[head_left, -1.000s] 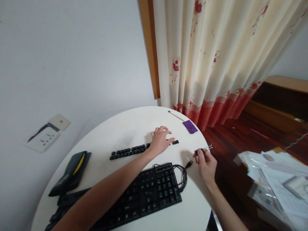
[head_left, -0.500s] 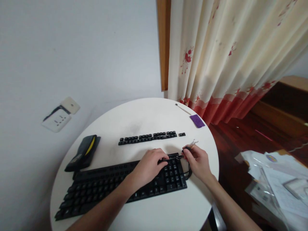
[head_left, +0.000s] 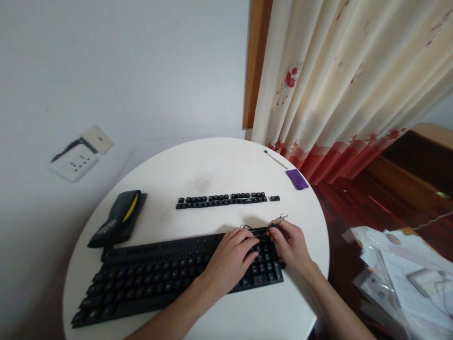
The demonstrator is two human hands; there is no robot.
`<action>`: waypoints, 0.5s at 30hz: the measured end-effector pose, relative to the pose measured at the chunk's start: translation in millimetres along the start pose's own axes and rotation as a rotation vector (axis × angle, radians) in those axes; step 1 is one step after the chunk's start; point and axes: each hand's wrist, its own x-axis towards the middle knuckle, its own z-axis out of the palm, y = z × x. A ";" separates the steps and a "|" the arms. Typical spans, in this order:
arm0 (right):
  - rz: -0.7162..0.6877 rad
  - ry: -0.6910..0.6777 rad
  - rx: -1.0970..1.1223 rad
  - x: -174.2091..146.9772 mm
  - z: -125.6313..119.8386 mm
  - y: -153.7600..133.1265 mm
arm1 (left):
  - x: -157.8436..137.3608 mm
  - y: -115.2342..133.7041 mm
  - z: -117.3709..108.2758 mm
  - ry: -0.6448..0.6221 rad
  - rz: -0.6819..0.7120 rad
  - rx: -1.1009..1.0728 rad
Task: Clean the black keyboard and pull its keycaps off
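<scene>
A black keyboard (head_left: 155, 274) lies across the white round table. My left hand (head_left: 231, 257) rests over its right part, near the top of the number keys, with fingers loosely bent and the thumb apart. At the keyboard's upper right corner, my right hand (head_left: 292, 245) pinches a keycap puller (head_left: 281, 218) whose thin metal prongs point up and away. Dark wire or cable loops show between the two hands; what they belong to is partly hidden. Behind the keyboard, two rows of detached black keycaps (head_left: 219, 200) are lined up.
A black device with a yellow stripe (head_left: 116, 217) stands at the table's left. Near the far right edge lie a thin brush (head_left: 276, 159) and a purple cloth (head_left: 297, 179). Curtains hang behind the table (head_left: 212, 170); papers and plastic bags (head_left: 399, 278) sit to the right.
The whole view has shifted slightly. My right hand has moved left with the puller, closer to my left hand and over the keyboard's corner. The keycap rows look unchanged.
</scene>
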 end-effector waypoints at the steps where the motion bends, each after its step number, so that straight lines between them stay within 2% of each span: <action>1: -0.007 -0.014 -0.006 -0.2 -0.4 -0.2 | -0.5 -0.4 0.9 0.001 -0.001 -0.001; 6: -0.131 -0.163 -0.087 -1.7 -3.6 -9.8 | 0.0 0.8 1.9 -0.007 -0.018 -0.003; 9: -0.208 -0.194 -0.102 -4.3 -3.3 -14.2 | 0.5 2.4 1.3 -0.012 -0.024 0.004; 12: -0.205 -0.156 -0.120 -6.3 -0.2 -11.9 | 0.5 3.4 1.7 -0.009 -0.031 0.012; 15: -0.097 -0.032 -0.163 -5.6 4.1 -6.4 | 0.7 4.3 4.2 0.002 -0.034 0.029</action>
